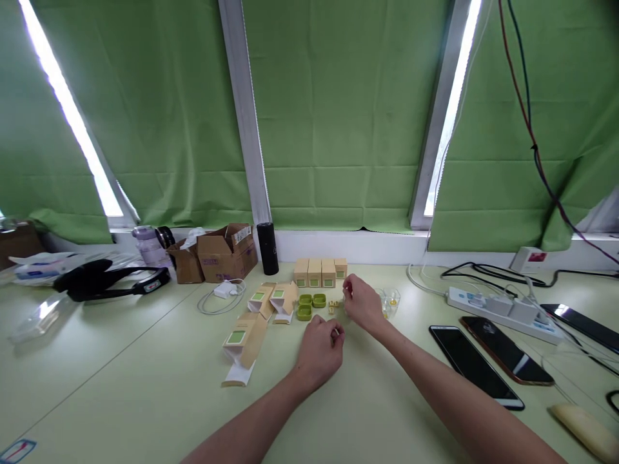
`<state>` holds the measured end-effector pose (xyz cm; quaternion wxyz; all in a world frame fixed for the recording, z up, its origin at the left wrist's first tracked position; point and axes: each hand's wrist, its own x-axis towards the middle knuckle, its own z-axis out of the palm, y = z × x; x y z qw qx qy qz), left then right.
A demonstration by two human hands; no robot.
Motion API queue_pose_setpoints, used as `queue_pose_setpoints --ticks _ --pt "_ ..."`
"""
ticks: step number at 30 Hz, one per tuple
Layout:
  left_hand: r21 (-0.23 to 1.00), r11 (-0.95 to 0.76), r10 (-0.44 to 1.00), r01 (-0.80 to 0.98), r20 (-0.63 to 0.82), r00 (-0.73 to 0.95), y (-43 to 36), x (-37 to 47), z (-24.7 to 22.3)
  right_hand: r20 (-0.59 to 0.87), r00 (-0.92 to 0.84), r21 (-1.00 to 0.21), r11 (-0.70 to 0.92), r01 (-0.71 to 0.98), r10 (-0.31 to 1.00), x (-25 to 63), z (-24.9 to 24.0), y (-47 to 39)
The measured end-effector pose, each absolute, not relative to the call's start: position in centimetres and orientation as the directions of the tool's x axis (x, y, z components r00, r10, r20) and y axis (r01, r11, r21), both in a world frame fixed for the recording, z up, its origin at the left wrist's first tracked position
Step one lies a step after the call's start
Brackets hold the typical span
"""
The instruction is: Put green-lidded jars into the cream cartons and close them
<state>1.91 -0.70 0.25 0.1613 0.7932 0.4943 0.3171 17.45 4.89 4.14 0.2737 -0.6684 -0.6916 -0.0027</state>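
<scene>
Head view. The left hand [322, 351] is held low over the table [145, 399], its fingertips drawn together on the near side of the green cups [304, 313]; the right hand [361, 303] is placed farther off, its fingers pinched. Whether anything is gripped by either cannot be told. The yellow bits [333, 303] lie between the green cups and the right hand. Being small and loose, they could be scattered if brushed by the right knuckles. The clear cups [394, 299] are partly hidden behind the right wrist and could be knocked by a sideways sweep. Beyond, the small boxes [314, 273] are set in a close row; if one were nudged, its neighbours could be shifted. To the left, the open boxes [249, 332] lie with flaps spread, by which a passing sleeve or finger could be caught.
</scene>
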Motion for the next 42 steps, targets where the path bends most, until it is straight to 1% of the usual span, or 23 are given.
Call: queue_pose_setpoints --ticks 4,6,9,13,16,18,21,23,27,31,34,39,42 --pt "0.557 -0.456 0.885 0.693 0.361 0.292 -0.4 1.7 0.3 0.337 -0.007 -0.404 0.152 0.902 0.941 17.7 2.7 0.5" --pt "0.554 -0.450 0.886 0.701 0.373 0.275 -0.2 1.4 0.3 0.254 -0.037 -0.433 0.147 0.890 0.967 17.9 1.6 -1.0" --pt "0.538 -0.448 0.882 0.714 0.399 0.253 0.3 1.0 0.5 0.188 -0.066 -0.395 0.136 0.908 0.980 18.1 0.0 -2.4" --pt "0.482 -0.438 0.873 0.758 0.429 0.231 1.0 0.0 1.7 0.238 -0.157 -0.299 0.226 0.927 0.958 18.0 -0.9 -3.2" --pt "0.407 -0.393 0.878 0.824 0.431 0.206 1.7 -1.0 3.3 0.236 -0.193 -0.249 0.252 0.935 0.952 17.8 -0.7 -3.4" --pt "0.322 -0.369 0.877 0.872 0.431 0.212 2.2 -1.8 4.4 0.226 -0.198 -0.246 0.252 0.936 0.954 17.8 -0.6 -3.4" --pt "0.193 -0.351 0.869 0.916 0.433 0.242 3.0 -2.7 5.3 0.220 -0.194 -0.260 0.249 0.933 0.956 17.8 -0.6 -3.3" --pt "0.156 -0.341 0.877 0.927 0.407 0.254 3.5 -3.3 5.3 0.218 -0.197 -0.269 0.253 0.929 0.956 17.9 -0.7 -3.2" --pt "0.136 -0.329 0.888 0.934 0.382 0.257 3.7 -4.4 4.2 0.210 -0.198 -0.286 0.254 0.924 0.957 18.0 -0.7 -3.1" --pt "0.088 -0.328 0.891 0.941 0.361 0.277 3.6 -4.9 3.1 0.194 -0.192 -0.305 0.245 0.920 0.962 18.1 -0.6 -3.2" --pt "0.070 -0.336 0.891 0.939 0.347 0.293 3.8 -5.0 2.8 0.197 -0.181 -0.340 0.240 0.909 0.964 18.3 -0.7 -3.2" --pt "0.070 -0.331 0.895 0.941 0.339 0.290 3.8 -4.7 2.5 0.271 -0.158 -0.422 0.265 0.867 0.949 18.5 -1.1 -3.0" --pt "0.097 -0.379 0.871 0.920 0.373 0.320 3.0 -3.9 2.5 0.329 -0.128 -0.478 0.282 0.832 0.936 18.6 -1.3 -2.8"
